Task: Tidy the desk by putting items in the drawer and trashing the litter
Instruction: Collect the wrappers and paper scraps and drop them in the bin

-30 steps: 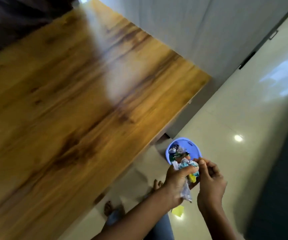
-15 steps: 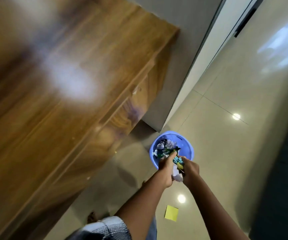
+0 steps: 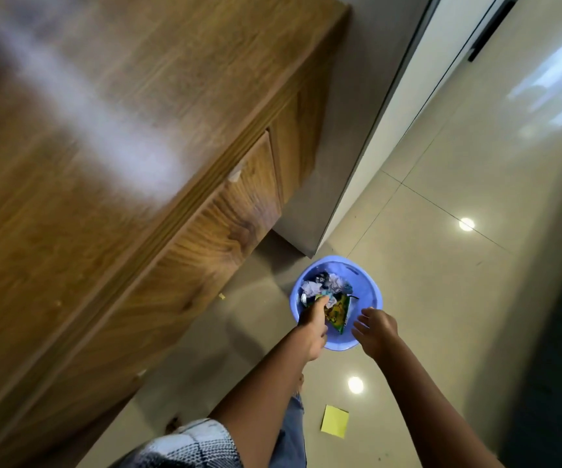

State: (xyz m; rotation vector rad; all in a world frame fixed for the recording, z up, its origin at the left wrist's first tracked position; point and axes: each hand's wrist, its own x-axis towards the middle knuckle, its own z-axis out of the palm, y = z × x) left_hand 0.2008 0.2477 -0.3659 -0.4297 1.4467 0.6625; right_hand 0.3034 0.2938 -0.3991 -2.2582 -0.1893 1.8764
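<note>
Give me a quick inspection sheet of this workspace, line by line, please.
Surface: wooden desk top blurred; drawer closed.
Job's things: blue bin on floor, holding crumpled paper and a yellow-green wrapper.
Clutter: yellow sticky note and small yellow scrap on the floor.
Grips: left hand reaching into bin, fingers hidden; right hand open at the rim.
Cables: nothing seen.
Surroundings: glossy tiled floor, grey cabinet.

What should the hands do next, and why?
Probably pick up the yellow note from the floor and bin it. The litter already lies in the bin, the right hand is empty, and the left hand reaches inside.
</note>
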